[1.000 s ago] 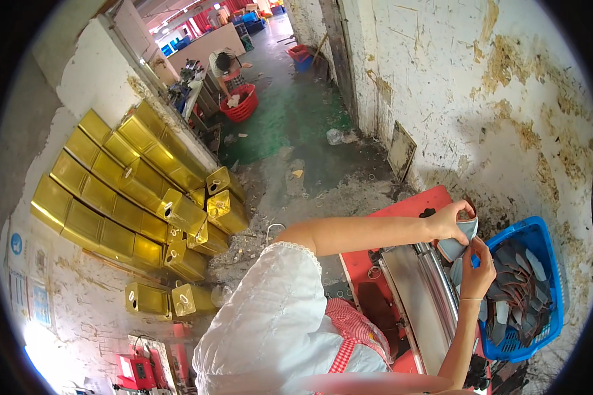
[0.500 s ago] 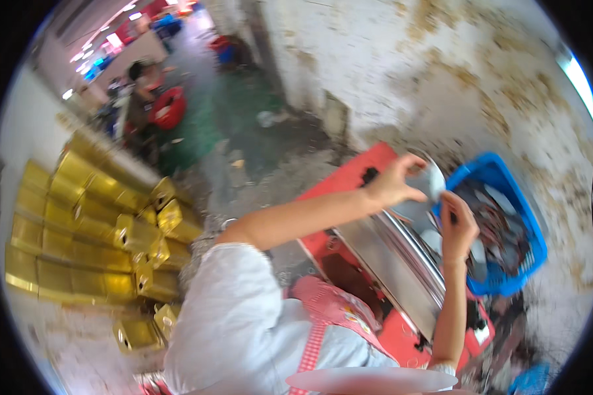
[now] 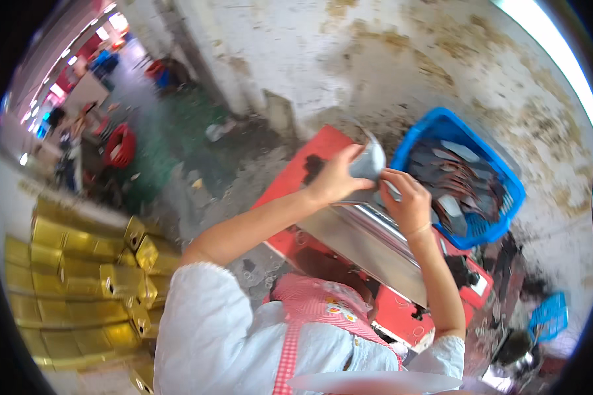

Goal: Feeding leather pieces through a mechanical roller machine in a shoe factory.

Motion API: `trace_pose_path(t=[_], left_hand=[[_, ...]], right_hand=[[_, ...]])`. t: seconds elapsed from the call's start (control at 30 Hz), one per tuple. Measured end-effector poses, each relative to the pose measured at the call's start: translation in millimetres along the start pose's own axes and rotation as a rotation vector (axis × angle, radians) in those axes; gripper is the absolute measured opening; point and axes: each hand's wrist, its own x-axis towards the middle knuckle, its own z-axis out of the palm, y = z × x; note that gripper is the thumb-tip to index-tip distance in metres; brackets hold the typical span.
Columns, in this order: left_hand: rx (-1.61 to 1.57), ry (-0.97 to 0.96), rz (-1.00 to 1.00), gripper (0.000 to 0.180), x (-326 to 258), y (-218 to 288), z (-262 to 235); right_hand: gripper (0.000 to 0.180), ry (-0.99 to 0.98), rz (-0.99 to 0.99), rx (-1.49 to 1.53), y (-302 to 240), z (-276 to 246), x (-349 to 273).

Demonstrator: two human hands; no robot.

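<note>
A thin, bendy grey-and-white sheet piece (image 3: 373, 159) is curled up between my hands, above the far end of a metal roller (image 3: 379, 220). With thumb and fingers, my left hand (image 3: 336, 178) grips its left side. Closed at its lower right edge is my right hand (image 3: 407, 201), also pinching the piece; its fingertips are partly hidden. The roller belongs to a red machine (image 3: 326, 141) with a broad metal plate (image 3: 349, 247) on my side. Just right of my right hand, a blue basket (image 3: 510, 191) holds many flat grey and reddish-brown pieces.
A stained white wall (image 3: 296, 59) rises behind the machine. Gold tins (image 3: 79, 283) are stacked at the left. A person (image 3: 69, 135) sits far left near a red tub (image 3: 120, 146). At the lower right lies a small blue basket (image 3: 550, 316).
The view has swung, so machine and basket appear further left and higher. My hands have come closer together, and my right hand now meets the curled piece at its lower edge.
</note>
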Motion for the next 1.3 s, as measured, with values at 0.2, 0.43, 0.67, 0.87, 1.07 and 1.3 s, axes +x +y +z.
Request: trace_pose_path(t=[0.2,0.43,0.67,0.87,1.07,1.3], left_hand=[[-0.01,0.045,0.114,0.073,5,-22,22],[0.017,0.072,0.083,0.068,-5,-22,11],[-0.039,0.064,0.061,0.066,-15,-17,-2],[-0.037,0.074,0.038,0.064,-20,-17,1],[0.0,-0.044,0.119,0.06,-7,-13,1],[0.003,-0.159,0.052,0.072,-28,25,-32]], right_hand=[[0.014,-0.096,0.02,-0.028,7,-11,-11],[0.015,-0.183,0.006,0.033,4,-3,-3],[0.015,-0.181,-0.108,0.048,-8,-7,4],[0.017,-0.149,-0.212,-0.017,-4,0,-2],[0.015,-0.214,-0.076,-0.013,-9,-28,11],[0.017,-0.293,0.198,0.349,-28,-44,30]])
